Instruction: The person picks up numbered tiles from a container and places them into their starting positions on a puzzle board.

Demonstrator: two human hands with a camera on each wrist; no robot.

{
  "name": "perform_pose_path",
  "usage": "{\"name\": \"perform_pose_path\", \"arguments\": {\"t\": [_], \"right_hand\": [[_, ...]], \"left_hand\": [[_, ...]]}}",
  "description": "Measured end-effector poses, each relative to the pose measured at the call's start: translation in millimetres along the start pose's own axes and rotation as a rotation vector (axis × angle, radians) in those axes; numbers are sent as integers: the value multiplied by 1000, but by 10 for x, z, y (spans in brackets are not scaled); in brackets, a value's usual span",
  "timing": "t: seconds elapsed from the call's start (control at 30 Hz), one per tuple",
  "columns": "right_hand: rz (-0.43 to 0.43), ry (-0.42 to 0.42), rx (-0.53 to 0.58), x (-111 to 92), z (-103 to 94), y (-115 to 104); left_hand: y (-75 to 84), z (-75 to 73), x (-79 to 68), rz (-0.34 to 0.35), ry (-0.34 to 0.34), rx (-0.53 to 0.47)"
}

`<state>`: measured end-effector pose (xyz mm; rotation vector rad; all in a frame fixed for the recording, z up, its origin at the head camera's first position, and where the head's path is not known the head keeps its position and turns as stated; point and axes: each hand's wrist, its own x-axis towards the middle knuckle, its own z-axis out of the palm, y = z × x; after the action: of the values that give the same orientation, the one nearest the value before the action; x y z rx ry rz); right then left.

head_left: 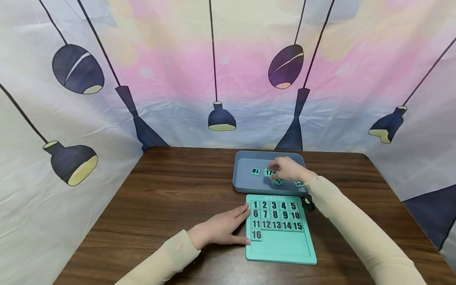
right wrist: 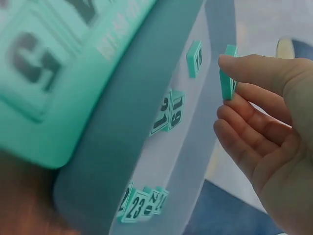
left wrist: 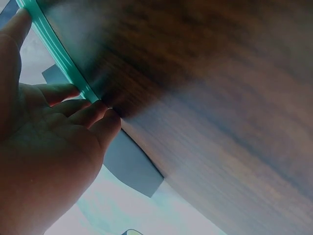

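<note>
Pinching number tile [right wrist: 226, 85] with right hand [head_left: 290, 169], above tray [head_left: 249, 188]; touching nearer board [head_left: 283, 247] with left hand [head_left: 222, 227]. Seemingly picking; next, probably bring toward tile 16 [head_left: 256, 235], nearer than grip.

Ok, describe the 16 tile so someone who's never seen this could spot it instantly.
On the brown wooden table, find the mint-green board just in front of the blue-grey tray. Look along its left side, below three full rows of numbered tiles. The 16 tile is the only one in the fourth row, with bare board to its right.
</note>
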<state>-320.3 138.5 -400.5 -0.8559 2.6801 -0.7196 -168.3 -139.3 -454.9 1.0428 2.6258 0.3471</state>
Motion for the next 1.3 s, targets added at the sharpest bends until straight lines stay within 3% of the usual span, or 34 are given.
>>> {"name": "perform_pose_path", "arguments": {"t": [0.3,0.47,0.7,0.93,1.3], "right_hand": [[-192,-28,-105,-540,172,-201],[-241,-61,-108,-785,312,-283],[-244,-75,-56,-1067,540,-310],[-249,-116,9,-1225,733,-293],[-297,-16,-58,-1213,913,-427]], "left_hand": [[-5,10,-6,-1,2,-13],[-1,15,-13,-9,-2,-23],[19,3,-16,-5,0,-15],[25,1,-6,-7,3,-1],[17,6,5,-25,-10,-22]]}}
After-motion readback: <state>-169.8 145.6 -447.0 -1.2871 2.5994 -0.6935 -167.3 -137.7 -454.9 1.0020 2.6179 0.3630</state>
